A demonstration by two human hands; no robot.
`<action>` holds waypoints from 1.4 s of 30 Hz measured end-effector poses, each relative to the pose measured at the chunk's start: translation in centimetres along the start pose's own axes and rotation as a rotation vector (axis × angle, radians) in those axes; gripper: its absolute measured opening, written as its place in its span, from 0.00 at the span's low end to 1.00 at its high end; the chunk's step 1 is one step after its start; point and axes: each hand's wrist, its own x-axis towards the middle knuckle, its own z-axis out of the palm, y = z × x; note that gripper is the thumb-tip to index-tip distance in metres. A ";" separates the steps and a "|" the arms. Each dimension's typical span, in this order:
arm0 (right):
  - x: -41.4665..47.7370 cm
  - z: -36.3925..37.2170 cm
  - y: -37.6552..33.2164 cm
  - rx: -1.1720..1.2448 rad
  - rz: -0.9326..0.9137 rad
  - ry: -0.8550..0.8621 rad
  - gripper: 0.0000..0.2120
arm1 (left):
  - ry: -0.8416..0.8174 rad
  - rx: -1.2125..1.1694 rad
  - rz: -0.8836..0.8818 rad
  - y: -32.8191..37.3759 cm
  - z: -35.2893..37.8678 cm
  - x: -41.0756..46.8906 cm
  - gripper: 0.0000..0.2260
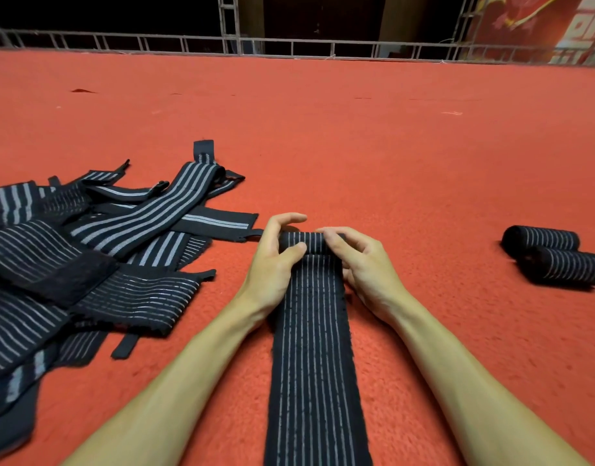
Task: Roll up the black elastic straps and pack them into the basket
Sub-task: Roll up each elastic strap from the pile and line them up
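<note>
A long black elastic strap [314,358] with thin grey stripes lies on the red carpet, running from the bottom edge toward the middle. Its far end is rolled into a small tight roll [306,242]. My left hand [277,260] grips the roll's left end, thumb on top and fingers curled over it. My right hand [360,260] grips the right end the same way. Two finished rolls [554,255] lie side by side at the right. No basket is in view.
A loose pile of unrolled black striped straps [97,250] covers the carpet at the left. The red carpet [356,136] stretches far ahead to a metal truss railing [289,45]. A red banner [541,25] hangs at the far right.
</note>
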 end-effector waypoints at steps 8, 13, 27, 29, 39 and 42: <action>-0.1 -0.4 -0.1 0.060 0.000 0.026 0.08 | 0.001 -0.130 -0.045 -0.4 0.0 0.3 0.20; 0.0 -0.6 -0.1 0.060 -0.063 0.040 0.13 | -0.035 -0.125 -0.242 -0.3 0.2 0.2 0.20; -0.1 -0.4 -0.1 -0.001 -0.103 0.041 0.10 | -0.021 -0.106 -0.144 -0.2 -0.4 0.1 0.14; 0.2 -0.4 0.3 -0.096 -0.124 0.112 0.08 | -0.039 -0.094 -0.108 -0.1 -0.4 0.0 0.17; -0.2 -0.3 0.1 0.053 -0.025 0.107 0.06 | -0.104 -0.218 -0.108 0.1 -0.6 0.1 0.21; -0.2 -0.5 0.3 0.067 -0.049 0.058 0.13 | -0.060 -0.205 -0.188 -0.6 -0.3 0.0 0.16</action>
